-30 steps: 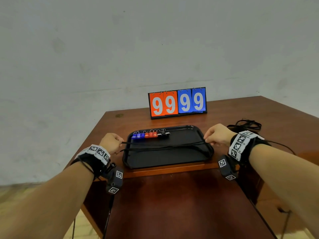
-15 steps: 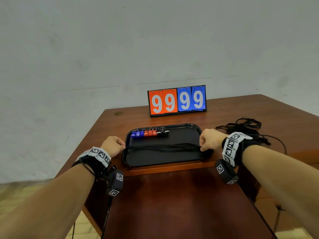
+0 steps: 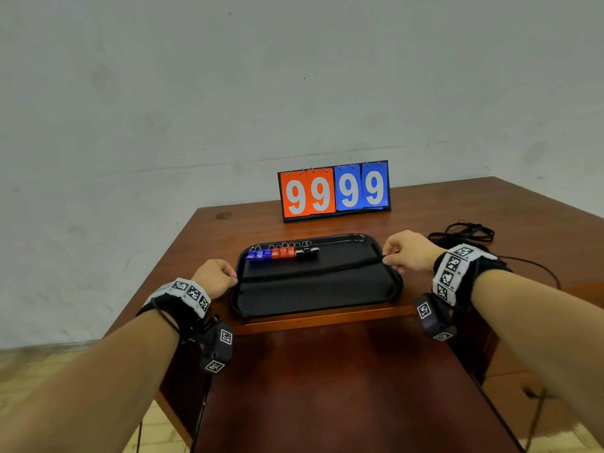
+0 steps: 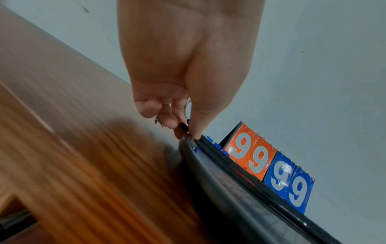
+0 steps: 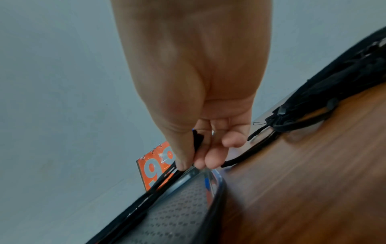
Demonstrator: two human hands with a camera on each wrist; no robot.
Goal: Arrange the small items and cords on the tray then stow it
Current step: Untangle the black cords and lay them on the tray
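Note:
A black tray (image 3: 313, 299) lies on the brown table near its step edge. Along the tray's far rim runs a row of small blue, red and black clips (image 3: 282, 252). A bundle of black cords (image 3: 310, 271) stretches straight across the tray from side to side. My left hand (image 3: 217, 276) pinches the cords' left end at the tray's left rim (image 4: 189, 132). At the right rim my right hand (image 3: 403, 251) pinches the other end (image 5: 185, 163) between thumb and fingers.
A flip scoreboard (image 3: 335, 190) reading 99 99 stands behind the tray. A heap of more black cords (image 3: 462, 232) lies on the table right of my right hand. A lower brown surface (image 3: 327, 387) sits in front of the tray.
The loose, spread cords have been pulled into one tight straight bundle. Both hands moved to the tray's side rims, and the bundle now lies a little farther back on the tray.

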